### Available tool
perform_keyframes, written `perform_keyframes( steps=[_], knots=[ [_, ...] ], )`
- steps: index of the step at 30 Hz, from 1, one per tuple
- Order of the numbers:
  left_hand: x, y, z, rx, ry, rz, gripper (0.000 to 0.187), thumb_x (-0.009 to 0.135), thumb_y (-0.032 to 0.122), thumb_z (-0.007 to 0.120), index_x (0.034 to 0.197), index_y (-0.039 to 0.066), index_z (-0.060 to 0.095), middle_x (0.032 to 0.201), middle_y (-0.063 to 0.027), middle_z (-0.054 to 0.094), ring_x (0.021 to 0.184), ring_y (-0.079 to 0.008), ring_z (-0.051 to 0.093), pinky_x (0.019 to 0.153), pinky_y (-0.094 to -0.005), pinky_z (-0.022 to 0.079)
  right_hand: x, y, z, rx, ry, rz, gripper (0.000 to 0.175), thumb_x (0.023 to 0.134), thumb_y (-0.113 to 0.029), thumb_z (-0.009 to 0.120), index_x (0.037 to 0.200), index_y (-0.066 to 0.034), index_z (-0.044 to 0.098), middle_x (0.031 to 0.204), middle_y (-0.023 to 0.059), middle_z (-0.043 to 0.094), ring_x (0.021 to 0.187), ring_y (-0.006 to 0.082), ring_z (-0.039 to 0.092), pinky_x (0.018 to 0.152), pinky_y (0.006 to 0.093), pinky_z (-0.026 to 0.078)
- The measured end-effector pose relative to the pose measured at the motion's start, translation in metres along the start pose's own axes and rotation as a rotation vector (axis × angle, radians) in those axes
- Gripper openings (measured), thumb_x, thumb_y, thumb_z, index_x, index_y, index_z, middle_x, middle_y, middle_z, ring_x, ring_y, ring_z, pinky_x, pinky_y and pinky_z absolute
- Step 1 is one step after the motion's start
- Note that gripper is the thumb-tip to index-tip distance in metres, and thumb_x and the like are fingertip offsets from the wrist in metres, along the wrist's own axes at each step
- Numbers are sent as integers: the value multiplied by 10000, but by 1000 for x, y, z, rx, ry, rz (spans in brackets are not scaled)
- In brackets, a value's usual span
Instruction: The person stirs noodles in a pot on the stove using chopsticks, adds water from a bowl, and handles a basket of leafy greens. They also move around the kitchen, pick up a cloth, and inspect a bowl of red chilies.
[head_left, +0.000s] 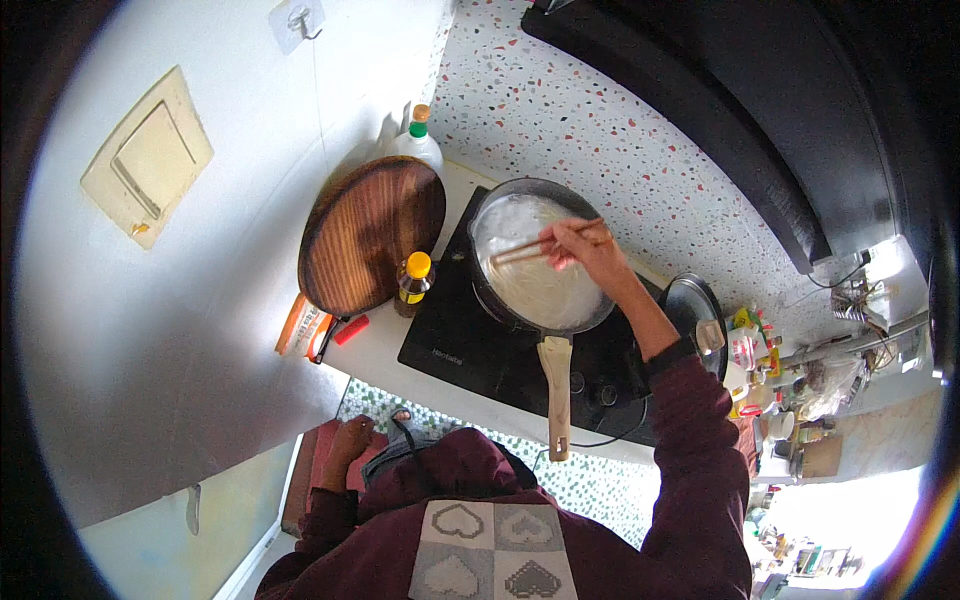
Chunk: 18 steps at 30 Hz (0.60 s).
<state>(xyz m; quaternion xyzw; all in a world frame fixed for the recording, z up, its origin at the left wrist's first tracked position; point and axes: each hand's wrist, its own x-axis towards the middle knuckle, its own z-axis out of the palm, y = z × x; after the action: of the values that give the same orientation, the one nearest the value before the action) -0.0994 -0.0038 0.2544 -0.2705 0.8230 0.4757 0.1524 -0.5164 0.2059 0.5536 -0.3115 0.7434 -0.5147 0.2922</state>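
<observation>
My right hand (583, 247) is closed around a pair of wooden chopsticks (519, 253) above a deep frying pan (592, 199). The chopstick tips reach into whitish, foamy liquid (517, 217), where pale noodle-like strands (551, 289) show. The pan stands on a black cooktop (480, 337), its light wood-look handle (556, 397) pointing toward me. My left hand (352, 435) hangs low beside my body, below the counter edge, with its fingers curled; whether it holds anything cannot be made out.
Left of the cooktop are a round wooden board (375, 236), a yellow-capped bottle (414, 285), a red object (352, 330) and an orange-white package (304, 330). A pan lid (679, 300) leans at the right. A black range hood (720, 127) overhangs the back wall.
</observation>
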Motion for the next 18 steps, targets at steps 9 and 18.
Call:
perform_keyframes(
  steps=[9, 18],
  knots=[
    [-4, -60, 34, -146, 78, -20, 290, 893, 258, 499, 881, -5, 621, 764, -211, 628, 728, -367, 636, 660, -461, 485, 60, 28, -43, -106, 337, -128, 272, 944, -252, 549, 1021, -18, 664, 870, 69, 675, 727, 109, 620, 653, 243, 528],
    [1, -45, 17, -43, -18, -8, 306, 903, 277, 492, 837, -4, 594, 785, -227, 619, 760, -392, 623, 678, -490, 466, -16, 56, -116, -158, 494, 152, 275, 911, -239, 565, 959, 12, 665, 761, 103, 672, 565, 147, 630, 506, 262, 531]
  ],
)
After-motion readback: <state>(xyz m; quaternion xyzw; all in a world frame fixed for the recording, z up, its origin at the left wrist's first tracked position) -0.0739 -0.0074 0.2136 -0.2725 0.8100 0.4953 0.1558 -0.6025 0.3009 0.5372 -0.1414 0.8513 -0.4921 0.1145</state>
